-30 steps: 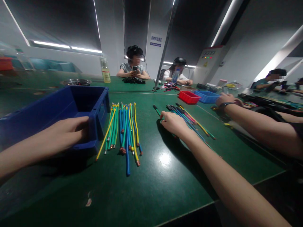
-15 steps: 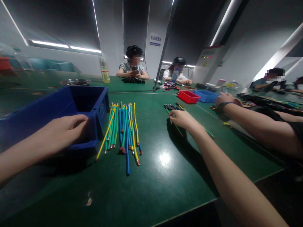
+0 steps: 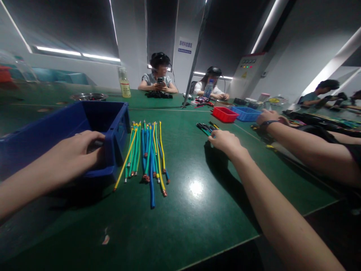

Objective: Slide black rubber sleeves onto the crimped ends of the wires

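My left hand (image 3: 83,150) reaches over the near side of a dark blue bin (image 3: 116,146), with its fingers curled inside. A small dark patch shows between thumb and fingers, but I cannot make out what it is. To the right of the bin lies a spread of green, blue and yellow wires (image 3: 152,162), several with bare copper ends. My right hand (image 3: 225,142) is low over the table, fingers closed at a small bunch of green wires with black ends (image 3: 204,128). The hand hides the wires' near part.
A red tray (image 3: 225,114) and a light blue tray (image 3: 246,113) stand beyond my right hand. At right a co-worker's arm (image 3: 307,145) extends over the table. A bottle (image 3: 125,83) and a metal dish (image 3: 89,97) stand behind the bin. Other people sit across the table.
My right hand has shifted slightly to the right. The long green-yellow wires that stretched out beneath it no longer show there. My left hand has lifted a little within the bin.
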Tool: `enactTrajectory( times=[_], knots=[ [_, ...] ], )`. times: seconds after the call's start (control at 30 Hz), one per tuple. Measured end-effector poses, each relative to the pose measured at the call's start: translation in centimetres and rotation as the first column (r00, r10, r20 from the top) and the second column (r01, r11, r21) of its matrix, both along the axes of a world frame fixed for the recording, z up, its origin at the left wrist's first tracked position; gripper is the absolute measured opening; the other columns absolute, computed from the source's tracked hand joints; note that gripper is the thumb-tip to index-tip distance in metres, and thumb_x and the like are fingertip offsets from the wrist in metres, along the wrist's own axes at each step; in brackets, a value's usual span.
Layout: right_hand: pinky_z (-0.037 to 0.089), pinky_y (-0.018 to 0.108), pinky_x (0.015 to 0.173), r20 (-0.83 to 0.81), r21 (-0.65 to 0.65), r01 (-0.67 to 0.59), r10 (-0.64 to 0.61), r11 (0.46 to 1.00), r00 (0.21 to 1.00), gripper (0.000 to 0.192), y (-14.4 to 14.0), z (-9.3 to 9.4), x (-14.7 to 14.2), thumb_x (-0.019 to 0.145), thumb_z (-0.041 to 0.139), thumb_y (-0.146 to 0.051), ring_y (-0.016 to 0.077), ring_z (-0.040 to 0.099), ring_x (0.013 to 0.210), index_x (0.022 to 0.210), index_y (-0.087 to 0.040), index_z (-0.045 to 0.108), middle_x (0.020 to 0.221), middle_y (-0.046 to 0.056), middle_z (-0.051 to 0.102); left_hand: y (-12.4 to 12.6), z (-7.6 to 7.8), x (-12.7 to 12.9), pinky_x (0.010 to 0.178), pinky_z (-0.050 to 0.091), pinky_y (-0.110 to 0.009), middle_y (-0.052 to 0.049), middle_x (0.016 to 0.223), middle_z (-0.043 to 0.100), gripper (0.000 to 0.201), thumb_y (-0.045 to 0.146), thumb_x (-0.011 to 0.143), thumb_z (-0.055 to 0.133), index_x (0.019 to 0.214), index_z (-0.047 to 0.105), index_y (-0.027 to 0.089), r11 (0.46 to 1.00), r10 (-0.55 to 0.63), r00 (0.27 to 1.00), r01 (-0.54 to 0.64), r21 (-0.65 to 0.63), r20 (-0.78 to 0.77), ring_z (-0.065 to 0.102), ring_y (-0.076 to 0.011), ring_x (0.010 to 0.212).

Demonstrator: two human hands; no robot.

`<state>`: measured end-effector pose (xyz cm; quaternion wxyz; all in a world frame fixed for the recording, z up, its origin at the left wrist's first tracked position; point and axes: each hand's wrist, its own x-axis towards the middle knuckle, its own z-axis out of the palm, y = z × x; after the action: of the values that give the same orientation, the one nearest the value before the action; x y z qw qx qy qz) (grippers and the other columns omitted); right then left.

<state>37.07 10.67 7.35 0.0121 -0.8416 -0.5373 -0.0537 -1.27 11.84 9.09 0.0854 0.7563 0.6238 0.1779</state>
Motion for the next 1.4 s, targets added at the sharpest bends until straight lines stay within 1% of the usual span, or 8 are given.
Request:
enactTrajectory(
  times=[0.1, 0.23, 0.33, 0.43, 0.5, 0.63, 1.2, 1.4],
  knots=[
    [0.048, 0.040, 0.077, 0.025, 0.050, -0.044, 0.042, 0.998, 0.999, 0.035, 0.1, -0.1, -0.8, 0.089, 0.042, -0.033, 0.0314, 0.063, 0.095, 0.102, -0.014, 0.068, 0.106, 0.021, 0.064, 0.0, -0.1, -0.2, 0.072, 0.048, -0.036, -0.007, 0.096, 0.068, 0.068, 0.060, 0.060, 0.038, 0.109, 0.060, 0.018, 0.992, -0.025, 1.000, 0.027, -0.125, 0.017, 0.063, -0.0272, 0.078],
    [0.045, 0.035, 0.086, 0.036, 0.124, -0.332, 0.330, 0.935, 0.943, 0.034, -0.2, -0.4, -4.2, 0.093, 0.038, -0.029, 0.0247, 0.060, 0.102, 0.113, -0.016, 0.063, 0.111, 0.015, 0.062, 0.0, -0.2, -0.5, 0.069, 0.048, -0.035, -0.007, 0.095, 0.070, 0.069, 0.061, 0.063, 0.037, 0.112, 0.060, 0.018, 0.992, -0.014, 1.000, 0.013, -0.124, -0.005, 0.064, -0.0272, 0.075],
    [0.040, 0.028, 0.097, 0.019, 0.142, -0.598, 0.602, 0.788, 0.798, 0.045, -0.8, -1.2, -7.5, 0.094, 0.043, -0.042, 0.0175, 0.054, 0.113, 0.136, -0.027, 0.045, 0.128, 0.004, 0.057, 0.1, -0.2, -0.6, 0.070, 0.048, -0.034, -0.006, 0.098, 0.071, 0.066, 0.061, 0.065, 0.037, 0.111, 0.061, 0.019, 0.988, -0.025, 1.000, 0.025, -0.153, 0.002, 0.066, -0.0280, 0.080],
    [0.031, 0.035, 0.108, -0.032, 0.212, -0.806, 0.828, 0.553, 0.560, 0.052, -0.9, -2.4, -9.6, 0.098, 0.032, -0.042, 0.0188, 0.041, 0.131, 0.145, -0.021, 0.033, 0.145, 0.008, 0.043, 0.2, -0.4, -0.7, 0.074, 0.047, -0.035, -0.006, 0.101, 0.071, 0.063, 0.060, 0.066, 0.036, 0.108, 0.062, 0.020, 0.987, -0.013, 1.000, 0.011, -0.163, -0.009, 0.066, -0.0287, 0.086],
    [0.028, 0.038, 0.111, -0.102, 0.231, -0.842, 0.873, 0.488, 0.477, 0.054, -0.7, -3.1, -9.9, 0.099, 0.028, -0.042, 0.0198, 0.035, 0.136, 0.145, -0.015, 0.033, 0.148, 0.012, 0.039, 0.4, -0.5, -0.8, 0.075, 0.047, -0.036, -0.006, 0.099, 0.070, 0.061, 0.059, 0.067, 0.034, 0.105, 0.063, 0.021, 0.989, -0.012, 1.000, 0.008, -0.146, -0.027, 0.066, -0.0292, 0.087],
    [0.028, 0.038, 0.112, -0.157, 0.184, -0.872, 0.889, 0.453, 0.429, 0.053, -0.1, -3.3, -9.1, 0.099, 0.030, -0.044, 0.0194, 0.035, 0.136, 0.141, -0.016, 0.042, 0.147, 0.012, 0.040, 0.6, -0.7, -0.9, 0.080, 0.045, -0.038, -0.007, 0.090, 0.070, 0.056, 0.059, 0.072, 0.027, 0.091, 0.064, 0.021, 0.992, -0.045, 0.996, 0.034, -0.125, -0.080, 0.064, -0.0306, 0.090],
    [0.044, 0.031, 0.081, -0.019, 0.184, -0.692, 0.706, 0.698, 0.708, 0.032, -0.6, -2.0, -8.8, 0.091, 0.048, -0.045, 0.0211, 0.059, 0.100, 0.104, -0.020, 0.063, 0.106, 0.006, 0.067, -0.4, -0.2, -0.4, 0.068, 0.042, -0.031, -0.005, 0.090, 0.067, 0.054, 0.050, 0.073, 0.035, 0.104, 0.065, 0.018, 0.999, -0.042, 0.993, 0.044, 0.021, -0.107, 0.061, -0.0234, 0.072],
    [0.043, 0.027, 0.076, -0.012, 0.185, -0.618, 0.631, 0.764, 0.776, 0.028, -0.7, -2.5, -8.4, 0.084, 0.050, -0.019, 0.0190, 0.058, 0.098, 0.111, -0.021, 0.058, 0.107, 0.005, 0.065, -0.1, -0.7, -0.5, 0.069, 0.040, -0.032, -0.006, 0.090, 0.065, 0.049, 0.046, 0.082, 0.028, 0.106, 0.060, 0.019, 0.997, -0.022, 0.995, 0.030, 0.077, -0.101, 0.061, -0.0251, 0.078]
  ],
)
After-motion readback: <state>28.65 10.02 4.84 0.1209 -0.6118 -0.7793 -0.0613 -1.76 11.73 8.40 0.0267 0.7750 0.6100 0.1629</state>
